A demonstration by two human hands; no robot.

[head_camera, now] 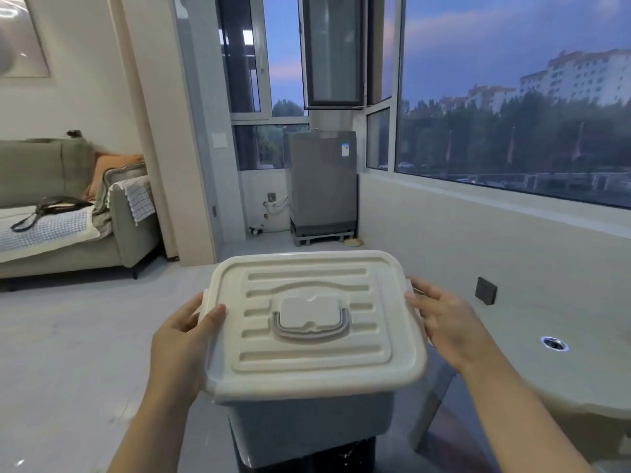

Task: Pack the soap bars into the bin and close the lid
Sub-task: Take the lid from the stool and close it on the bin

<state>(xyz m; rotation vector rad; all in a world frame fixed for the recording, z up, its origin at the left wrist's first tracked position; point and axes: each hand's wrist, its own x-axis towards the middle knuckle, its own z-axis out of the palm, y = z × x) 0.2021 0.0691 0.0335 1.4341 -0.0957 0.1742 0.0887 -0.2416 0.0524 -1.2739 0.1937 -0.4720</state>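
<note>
Storage bin (307, 425), grey, held up between both hands, cream lid (316, 322) seated on top: left hand (181, 339) and right hand (444, 322) fingers curl at its side latches; soap bars unseen, packing seemingly done, latching possibly left

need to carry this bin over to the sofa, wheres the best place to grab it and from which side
Probably by the grey handle lying flat in the middle of the lid: come from above and lift it upright. That only suits if the lid is latched, which cannot be told here. Otherwise grip the bin at its two short ends, from either side, where the left hand and right hand now hold it.
</note>
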